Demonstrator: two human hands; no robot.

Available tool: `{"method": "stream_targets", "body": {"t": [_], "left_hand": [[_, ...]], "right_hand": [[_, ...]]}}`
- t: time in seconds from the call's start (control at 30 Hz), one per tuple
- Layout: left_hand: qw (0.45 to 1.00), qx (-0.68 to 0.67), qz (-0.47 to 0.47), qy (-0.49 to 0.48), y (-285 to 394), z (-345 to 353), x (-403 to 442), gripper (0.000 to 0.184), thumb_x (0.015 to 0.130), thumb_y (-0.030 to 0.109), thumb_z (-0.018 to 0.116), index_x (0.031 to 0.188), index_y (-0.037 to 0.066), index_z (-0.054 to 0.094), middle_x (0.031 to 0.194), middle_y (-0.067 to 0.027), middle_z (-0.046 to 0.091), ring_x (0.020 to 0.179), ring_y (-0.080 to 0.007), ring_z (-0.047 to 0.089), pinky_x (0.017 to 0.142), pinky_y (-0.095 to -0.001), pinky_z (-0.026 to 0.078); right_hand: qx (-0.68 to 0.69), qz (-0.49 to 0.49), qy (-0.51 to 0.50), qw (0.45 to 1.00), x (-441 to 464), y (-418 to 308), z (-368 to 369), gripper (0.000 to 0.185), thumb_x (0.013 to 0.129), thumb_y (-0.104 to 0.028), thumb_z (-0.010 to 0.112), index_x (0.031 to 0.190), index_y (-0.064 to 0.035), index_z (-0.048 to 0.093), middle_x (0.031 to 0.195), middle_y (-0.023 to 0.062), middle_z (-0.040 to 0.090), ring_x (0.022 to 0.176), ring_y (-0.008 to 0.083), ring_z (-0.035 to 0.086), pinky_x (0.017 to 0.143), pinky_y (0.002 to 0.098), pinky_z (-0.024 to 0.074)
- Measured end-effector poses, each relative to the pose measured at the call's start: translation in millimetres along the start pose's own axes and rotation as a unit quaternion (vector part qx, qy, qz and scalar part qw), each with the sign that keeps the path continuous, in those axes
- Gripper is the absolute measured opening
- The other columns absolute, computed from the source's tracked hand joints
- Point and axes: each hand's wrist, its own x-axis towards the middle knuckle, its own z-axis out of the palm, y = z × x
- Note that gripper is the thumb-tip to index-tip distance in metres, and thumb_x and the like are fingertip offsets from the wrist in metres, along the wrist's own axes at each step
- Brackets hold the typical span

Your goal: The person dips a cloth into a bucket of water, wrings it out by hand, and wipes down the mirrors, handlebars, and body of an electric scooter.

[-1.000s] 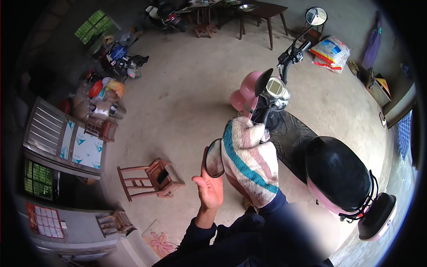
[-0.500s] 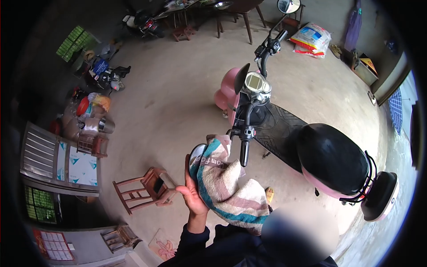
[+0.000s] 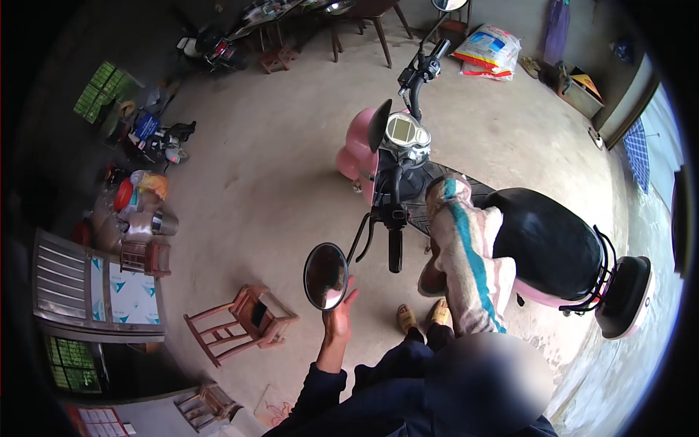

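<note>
The towel [image 3: 470,240] is leaving the mirror [image 3: 325,274], baring its glass! Our left hand [image 3: 338,322] is resting loosely open behind it; the towel is hiding our right hand's grip.

Mirror [image 3: 325,276] left of handlebar [image 3: 395,249]; towel [image 3: 472,244] right, perhaps touching seat [image 3: 552,233].

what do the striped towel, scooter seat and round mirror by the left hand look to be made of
Striped towel: matt, soft fabric, probably cotton terry, judging by its loose folds and fuzzy surface.
Scooter seat: smooth black covering with a soft sheen, likely vinyl, perhaps leather.
Mirror: glossy glass, shown by its reflections; the dark rim may be plastic.
</note>
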Motion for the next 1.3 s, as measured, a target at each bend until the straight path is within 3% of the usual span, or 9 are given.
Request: {"method": "stream_targets", "body": {"t": [0.13,0.27,0.37,0.5,0.8,0.97,1.07,1.17,1.3], "left_hand": [[0.994,-0.051,-0.074,-0.062,13,48,13,0.086,0.096,0.068,0.042,0.156,0.009,0.025,0.156,-0.0123,0.035,0.141,-0.0282,0.035,0.115,-0.0493,0.027],[0.996,-0.066,-0.026,-0.059,1,57,33,0.089,0.096,0.069,0.039,0.156,0.005,0.023,0.158,-0.0117,0.034,0.145,-0.0262,0.03,0.119,-0.042,0.02],[0.993,-0.086,-0.043,-0.064,-6,47,45,0.089,0.096,0.07,0.039,0.156,0.006,0.025,0.159,-0.0107,0.032,0.146,-0.0266,0.028,0.119,-0.044,0.018],[0.984,-0.066,-0.16,-0.046,1,49,38,0.088,0.095,0.073,0.035,0.158,0.014,0.019,0.156,-0.0054,0.036,0.138,-0.0224,0.038,0.108,-0.0458,0.03],[0.991,-0.06,-0.114,-0.033,-13,67,49,0.077,0.098,0.06,0.047,0.156,0.014,0.026,0.145,-0.0044,0.047,0.126,-0.0194,0.05,0.097,-0.0395,0.045],[0.99,0.041,-0.137,-0.007,-15,76,52,0.065,0.102,0.051,0.048,0.152,0.013,0.034,0.144,-0.0046,0.049,0.127,-0.0186,0.05,0.093,-0.037,0.048],[0.992,0.023,-0.123,-0.022,-15,74,54,0.059,0.103,0.044,0.051,0.149,0.01,0.039,0.142,-0.0054,0.05,0.122,-0.0175,0.052,0.089,-0.0368,0.05],[0.99,0.018,-0.139,-0.005,-11,75,55,0.058,0.101,0.04,0.056,0.148,0.009,0.041,0.141,-0.0048,0.051,0.121,-0.0176,0.052,0.088,-0.0365,0.05],[0.984,0.021,-0.175,-0.035,-35,64,57,0.058,0.1,0.033,0.059,0.149,0.01,0.038,0.145,-0.003,0.048,0.123,-0.0167,0.051,0.091,-0.0379,0.05]], "right_hand": [[0.0,-0.056,-0.017,0.998,23,-7,38,0.028,0.085,-0.014,0.063,0.111,-0.0046,0.058,0.104,0.0124,0.063,0.093,0.025,0.065,0.079,0.0328,0.0549],[-0.005,-0.12,-0.037,0.992,40,-27,68,0.025,0.085,-0.013,0.064,0.108,-0.0053,0.06,0.1,0.0114,0.063,0.09,0.0243,0.065,0.078,0.0324,0.0547],[0.008,-0.156,-0.056,0.986,52,-22,74,0.023,0.084,-0.013,0.065,0.105,-0.0059,0.061,0.098,0.0107,0.063,0.088,0.0239,0.065,0.077,0.0322,0.0547],[0.056,-0.199,-0.113,0.972,73,6,66,0.02,0.084,-0.013,0.066,0.102,-0.0066,0.062,0.094,0.0097,0.064,0.086,0.0233,0.065,0.076,0.0318,0.0545],[0.137,-0.253,-0.204,0.936,114,41,64,0.013,0.082,-0.012,0.069,0.094,-0.0082,0.064,0.087,0.0075,0.065,0.08,0.0219,0.065,0.073,0.0311,0.0543],[0.294,-0.155,-0.277,0.902,135,64,64,0.015,0.081,-0.012,0.073,0.094,-0.0071,0.067,0.087,0.007,0.067,0.08,0.0193,0.065,0.075,0.03,0.0538],[0.504,0.077,-0.278,0.814,119,72,69,0.03,0.081,-0.012,0.08,0.107,-0.0014,0.07,0.1,0.0084,0.071,0.09,0.0134,0.065,0.085,0.0279,0.0529],[0.419,0.027,-0.22,0.881,108,63,60,0.029,0.081,-0.012,0.077,0.107,-0.0023,0.069,0.101,0.0087,0.07,0.091,0.0155,0.065,0.085,0.0287,0.0528],[0.152,-0.153,-0.146,0.965,88,44,60,0.027,0.082,-0.012,0.072,0.106,-0.0036,0.067,0.101,0.0092,0.069,0.092,0.0182,0.065,0.084,0.0298,0.0528]]}}
